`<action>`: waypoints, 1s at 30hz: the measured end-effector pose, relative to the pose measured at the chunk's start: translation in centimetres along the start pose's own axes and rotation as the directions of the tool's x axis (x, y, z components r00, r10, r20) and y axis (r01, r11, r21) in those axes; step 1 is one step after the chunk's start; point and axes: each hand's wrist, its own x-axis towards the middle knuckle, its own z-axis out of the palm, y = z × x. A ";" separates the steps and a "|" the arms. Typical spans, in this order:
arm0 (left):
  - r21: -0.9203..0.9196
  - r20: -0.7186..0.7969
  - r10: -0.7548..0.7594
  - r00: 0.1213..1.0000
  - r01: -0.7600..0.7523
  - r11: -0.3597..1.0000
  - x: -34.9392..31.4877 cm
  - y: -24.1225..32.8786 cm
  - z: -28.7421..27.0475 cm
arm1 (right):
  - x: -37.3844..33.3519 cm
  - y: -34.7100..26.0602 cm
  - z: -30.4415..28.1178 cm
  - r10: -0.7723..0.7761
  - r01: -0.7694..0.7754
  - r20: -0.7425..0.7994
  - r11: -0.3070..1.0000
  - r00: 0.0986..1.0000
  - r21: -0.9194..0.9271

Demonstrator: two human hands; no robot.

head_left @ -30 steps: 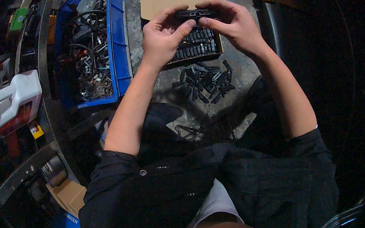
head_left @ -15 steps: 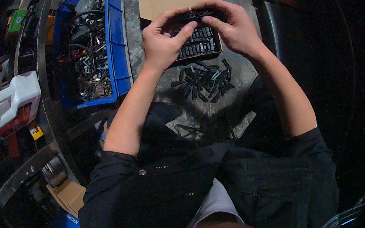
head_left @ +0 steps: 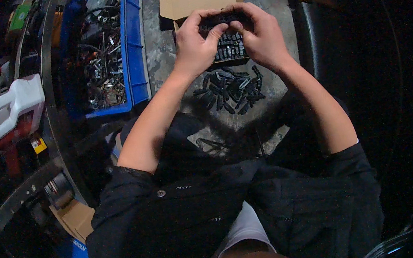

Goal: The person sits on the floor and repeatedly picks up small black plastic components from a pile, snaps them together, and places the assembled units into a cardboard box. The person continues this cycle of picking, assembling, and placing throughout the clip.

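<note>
Above an open cardboard box (head_left: pixel 200 1), my left hand (head_left: pixel 194 48) and my right hand (head_left: pixel 265 39) are close together with fingers curled and thumbs nearly touching. Between them they grip a dark, narrow black part (head_left: pixel 221 18); the fingers and shadow hide most of it. Rows of small black parts (head_left: pixel 230 48) fill the box below my hands. On the near side of the box lies a loose pile of slim black pieces (head_left: pixel 230 88), several of them overlapping.
A blue plastic crate (head_left: pixel 134 51) full of mixed metal scraps and cables stands on the left. Beyond it a white jug (head_left: pixel 22 103) rests by a metal rack (head_left: pixel 48 59). A dark padded edge (head_left: pixel 311 46) runs along the right.
My left hand has shifted right and slightly nearer, closer to my right hand. The right hand has moved slightly left. The loose pile looks the same.
</note>
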 end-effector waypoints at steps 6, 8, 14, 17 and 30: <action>0.093 -0.104 -0.002 0.995 0.012 0.996 -0.4 0.0 1.0 | -0.1 -0.2 0.4 -0.011 0.016 0.034 0.991 0.999 -0.136; 0.090 -0.100 -0.010 0.995 0.019 0.996 -0.3 -0.7 0.9 | 0.1 -0.8 0.1 0.053 -0.037 0.090 0.986 0.995 -0.164; 0.226 0.082 0.078 0.994 -0.095 0.969 -0.1 -1.4 -0.7 | 0.8 0.8 -2.0 0.065 0.069 0.416 0.952 0.907 -0.298; 0.257 0.212 0.056 0.976 -0.111 0.960 -1.0 -0.8 -1.3 | -0.2 1.7 -2.1 0.140 0.057 0.562 0.947 0.815 -0.317; 0.108 0.544 -0.065 0.837 0.008 0.994 -4.9 -0.2 -3.4 | -4.5 -0.5 -1.3 0.140 -0.057 0.647 0.987 0.750 -0.148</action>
